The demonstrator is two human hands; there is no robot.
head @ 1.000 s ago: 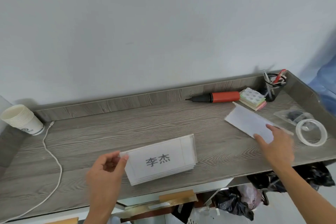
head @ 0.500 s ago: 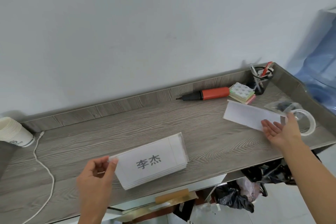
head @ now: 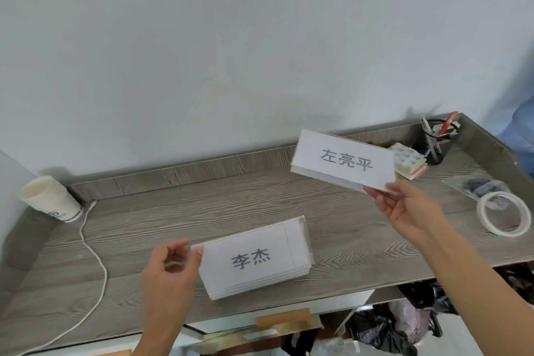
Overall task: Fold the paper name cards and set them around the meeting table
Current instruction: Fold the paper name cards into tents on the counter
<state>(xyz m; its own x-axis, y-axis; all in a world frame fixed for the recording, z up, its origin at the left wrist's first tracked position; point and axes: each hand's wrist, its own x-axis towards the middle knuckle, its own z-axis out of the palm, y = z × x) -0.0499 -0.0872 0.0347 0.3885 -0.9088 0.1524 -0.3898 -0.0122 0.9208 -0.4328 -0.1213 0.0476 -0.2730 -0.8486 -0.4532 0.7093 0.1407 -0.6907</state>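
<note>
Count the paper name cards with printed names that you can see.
2. One card, held by the left hand near the table's front edge; another raised in the right hand. Stacked sheets may hide more.

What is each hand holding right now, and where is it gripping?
Left hand pinches the 李杰 card stack at its left edge. Right hand holds the 左亮平 card by its lower right corner.

worktop [head: 231,199] centre lying open | paper cups [head: 47,199] and cable [head: 92,246] crowding left | tape roll [head: 503,217], pen holder [head: 437,141], sticky notes [head: 409,160] blocking right
</note>
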